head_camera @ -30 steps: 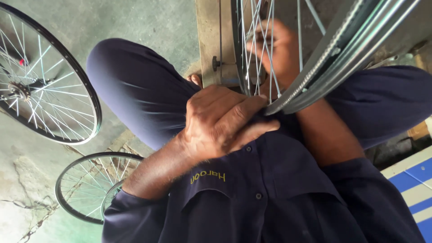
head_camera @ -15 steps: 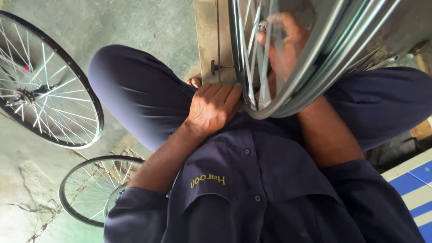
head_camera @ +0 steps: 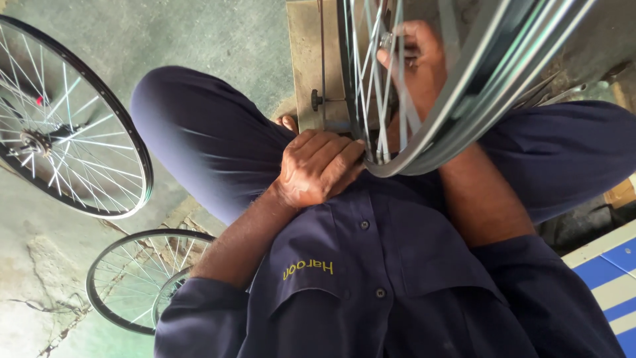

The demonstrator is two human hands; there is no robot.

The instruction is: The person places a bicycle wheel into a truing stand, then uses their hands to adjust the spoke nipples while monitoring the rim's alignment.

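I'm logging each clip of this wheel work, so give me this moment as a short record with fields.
Setting: person in dark blue workwear seated on a concrete floor
Left hand: grips the lower edge of the silver wheel rim held over the lap
Right hand: reaches among the spokes, fingertips on a small metal part
Nearby: black-rimmed spoked wheel on the floor, another spoked wheel lying below it

Dark navy work shirt (head_camera: 397, 265): short sleeves, dark buttons down front placket, yellow embroidered lettering on chest pocket flap. Matching navy trousers (head_camera: 199, 139). Forearms bare.
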